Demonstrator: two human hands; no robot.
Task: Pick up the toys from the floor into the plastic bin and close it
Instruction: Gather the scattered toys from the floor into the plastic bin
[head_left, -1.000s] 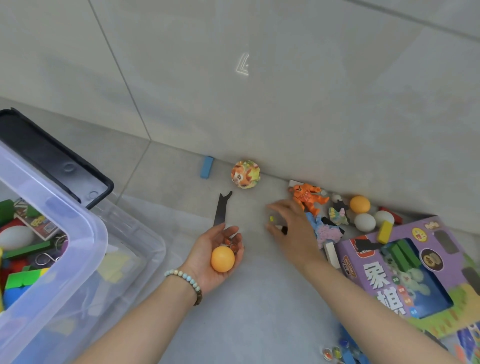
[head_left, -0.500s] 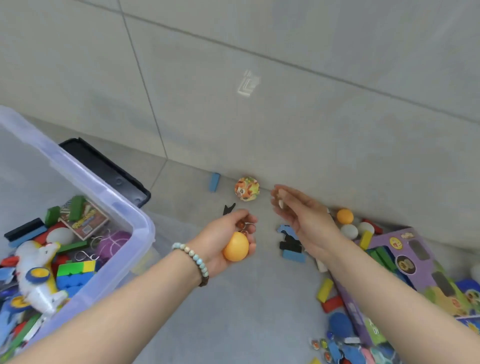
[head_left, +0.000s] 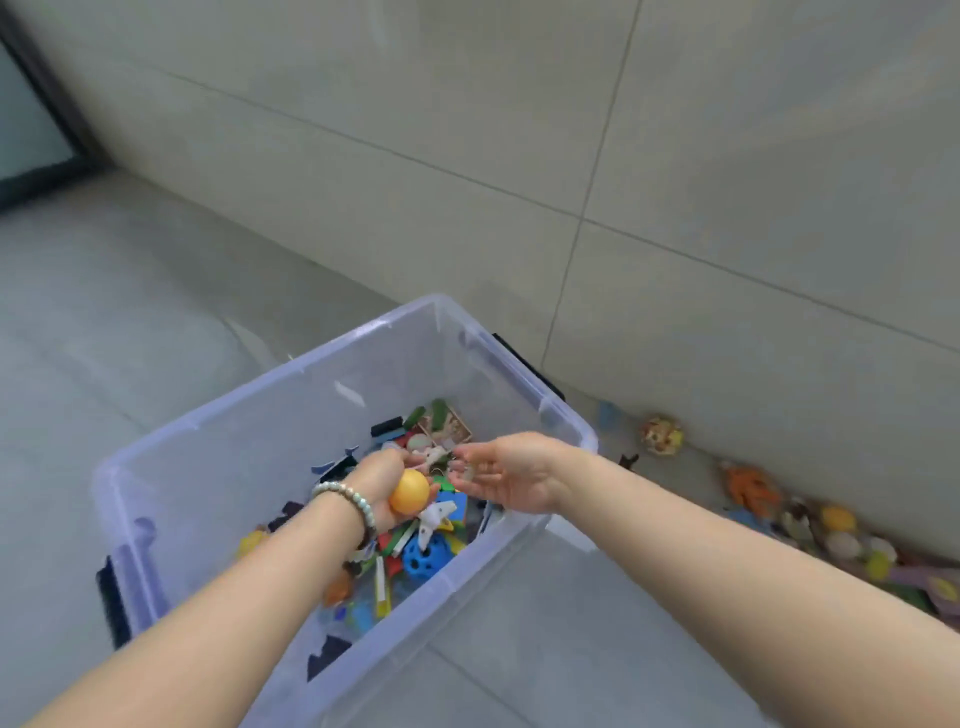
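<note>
A: What's over on the left?
B: A dark door frame (head_left: 47, 104) in the far left corner, then bare grey floor (head_left: 130, 312) running up to the bin's left side.

A: And the bin itself?
B: The clear plastic bin (head_left: 208, 447) stands open-topped on the floor in the middle, with a black latch (head_left: 111, 608) on its near left end. A heap of toys (head_left: 441, 506) fills its right half, a blue ball with holes (head_left: 423, 556) among them.

A: The hands?
B: Both are over the open top. The left hand (head_left: 384, 483), with a bead bracelet (head_left: 345, 499) at the wrist, curls round an orange ball (head_left: 410, 492). The right hand (head_left: 511, 475) is just beside it, fingers loosely stretched. Whether anything small lies in it is too blurred to tell.

A: What's in the way?
B: The right forearm crosses the bin's near right rim. The heap sits straight below the hands.

A: Further right?
B: The tiled wall (head_left: 675, 156) meets the floor close behind the bin's far right corner. Along that edge lie a blue block (head_left: 605, 414), a patterned ball (head_left: 661, 435), an orange figure (head_left: 748, 486) and a blurred pile of toys (head_left: 841, 540).

A: Room to move?
B: Wide floor to the left and in front; only a narrow strip between bin and wall.
</note>
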